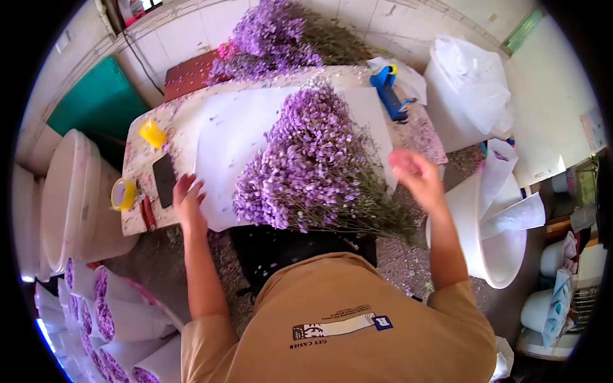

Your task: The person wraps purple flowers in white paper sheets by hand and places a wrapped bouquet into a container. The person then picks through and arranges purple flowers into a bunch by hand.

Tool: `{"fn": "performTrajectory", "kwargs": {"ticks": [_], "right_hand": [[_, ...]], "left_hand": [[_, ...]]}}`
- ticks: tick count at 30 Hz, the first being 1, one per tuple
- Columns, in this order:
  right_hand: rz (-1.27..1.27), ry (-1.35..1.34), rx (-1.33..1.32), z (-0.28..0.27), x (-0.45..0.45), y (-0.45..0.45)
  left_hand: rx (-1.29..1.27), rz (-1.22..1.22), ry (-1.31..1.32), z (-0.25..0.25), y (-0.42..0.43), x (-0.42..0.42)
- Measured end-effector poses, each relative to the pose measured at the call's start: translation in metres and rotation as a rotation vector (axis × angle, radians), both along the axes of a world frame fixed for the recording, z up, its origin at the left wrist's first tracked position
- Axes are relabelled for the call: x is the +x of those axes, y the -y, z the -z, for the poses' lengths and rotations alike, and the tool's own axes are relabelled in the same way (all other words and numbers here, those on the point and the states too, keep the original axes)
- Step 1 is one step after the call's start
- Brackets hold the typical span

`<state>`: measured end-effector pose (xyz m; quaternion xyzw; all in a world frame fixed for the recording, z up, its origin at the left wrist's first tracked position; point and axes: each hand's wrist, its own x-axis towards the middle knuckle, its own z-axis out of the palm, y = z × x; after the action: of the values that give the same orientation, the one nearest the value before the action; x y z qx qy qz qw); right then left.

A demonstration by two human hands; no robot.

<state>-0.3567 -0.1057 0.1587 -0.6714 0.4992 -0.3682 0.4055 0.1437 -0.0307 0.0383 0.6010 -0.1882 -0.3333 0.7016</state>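
A large bunch of purple dried flowers [306, 169] lies on a white paper sheet [220, 137], blossoms to the left and far side, green stems pointing toward the near right. My left hand [189, 201] is by the sheet's left edge, fingers loosely bent and apart, with nothing visible in it. I cannot tell whether its fingertips touch the paper. On the other side, my right hand [418, 179] hovers near the sheet's right edge, beside the stems. Its fingers are half curled, the thumb apart, and nothing shows in them.
The table [179, 121] bears a phone [164, 181], yellow tape rolls [153, 133], red-handled pliers [148, 212] and a blue tape dispenser [387, 92]. More flowers [271, 35] lie behind. A white bucket [469, 223] stands right; wrapped bouquets [128, 313] stand lower left.
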Motion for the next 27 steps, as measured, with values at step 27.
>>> {"fn": "performTrajectory", "kwargs": {"ticks": [27], "right_hand": [[-0.033, -0.151, -0.287, 0.003, -0.036, -0.034]], "left_hand": [[-0.146, 0.803, -0.476, -0.028, -0.022, -0.214]]}}
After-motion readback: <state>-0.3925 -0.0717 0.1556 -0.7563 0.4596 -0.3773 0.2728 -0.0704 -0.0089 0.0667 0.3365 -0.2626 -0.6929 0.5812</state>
